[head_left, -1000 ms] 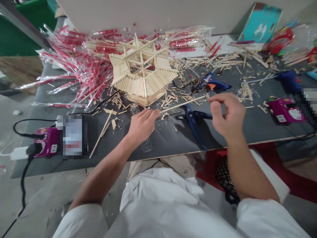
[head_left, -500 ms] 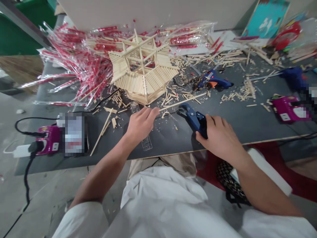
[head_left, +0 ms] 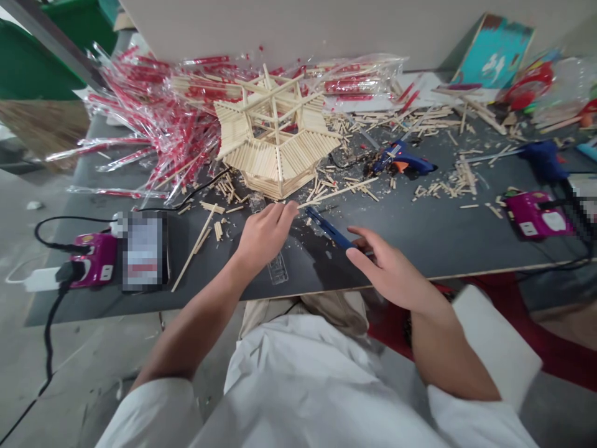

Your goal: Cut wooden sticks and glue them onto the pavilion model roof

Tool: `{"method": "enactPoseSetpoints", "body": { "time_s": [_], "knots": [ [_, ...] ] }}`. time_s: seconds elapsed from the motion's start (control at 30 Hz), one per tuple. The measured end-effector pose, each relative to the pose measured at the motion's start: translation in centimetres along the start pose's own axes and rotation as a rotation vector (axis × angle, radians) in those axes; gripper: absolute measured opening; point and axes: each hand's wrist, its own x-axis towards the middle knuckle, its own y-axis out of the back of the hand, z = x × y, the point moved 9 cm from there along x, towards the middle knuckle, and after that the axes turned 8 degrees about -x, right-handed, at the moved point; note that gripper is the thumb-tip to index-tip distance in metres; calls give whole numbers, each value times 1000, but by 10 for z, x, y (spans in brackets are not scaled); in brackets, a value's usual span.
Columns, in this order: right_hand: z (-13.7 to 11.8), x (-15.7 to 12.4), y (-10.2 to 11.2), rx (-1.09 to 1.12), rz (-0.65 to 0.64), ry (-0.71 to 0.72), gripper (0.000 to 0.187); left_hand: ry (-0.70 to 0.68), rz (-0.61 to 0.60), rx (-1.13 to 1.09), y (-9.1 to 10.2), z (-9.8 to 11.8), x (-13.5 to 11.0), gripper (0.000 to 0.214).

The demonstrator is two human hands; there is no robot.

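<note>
My left hand point(head_left: 265, 235) pinches one end of a thin wooden stick point(head_left: 346, 190), which points out to the right above the table. In my right hand point(head_left: 390, 269) is a blue hand cutter point(head_left: 329, 229), turned edge-on, its tip just below the stick near my left fingertips. I cannot tell whether the cutter's tip touches the stick. Just beyond my left hand stands a six-sided model built of wooden sticks point(head_left: 284, 158), with open beams at its top. A clear plastic ruler point(head_left: 278, 270) lies partly under my left hand.
Plastic-wrapped stick packs point(head_left: 158, 124) are heaped at the back left. A blue glue gun point(head_left: 405, 158) lies right of the model among cut stick pieces point(head_left: 450, 180). A phone point(head_left: 143, 252) and a purple power socket point(head_left: 93, 258) sit at the left, another purple socket point(head_left: 536, 214) at the right.
My right hand has moved left with the cutter and turned it edge-on, bringing its tip close to the stick. My left hand stays almost in place, still holding the stick.
</note>
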Motion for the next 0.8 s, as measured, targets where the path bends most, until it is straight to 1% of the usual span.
{"method": "enactPoseSetpoints", "body": {
  "time_s": [0.13, 0.23, 0.4, 0.47, 0.63, 0.8],
  "knots": [
    [-14, 1, -4, 222, -20, 46, 54, 46, 40, -36, 5, -5, 0, 26],
    [-25, 2, -5, 312, -23, 52, 55, 52, 60, -57, 8, -4, 1, 28],
    [-35, 5, -13, 374, -27, 21, 57, -5, 21, -49, 5, 5, 1, 27],
    [-38, 6, -17, 389, -17, 25, 57, -5, 16, -63, 4, 5, 1, 27],
    [-44, 6, -22, 413, 21, 47, 56, 13, 46, -122, 8, 2, 1, 31],
    [-48, 2, -22, 427, 52, 54, 55, 9, 50, -136, 8, 4, 0, 28]
  ]
}}
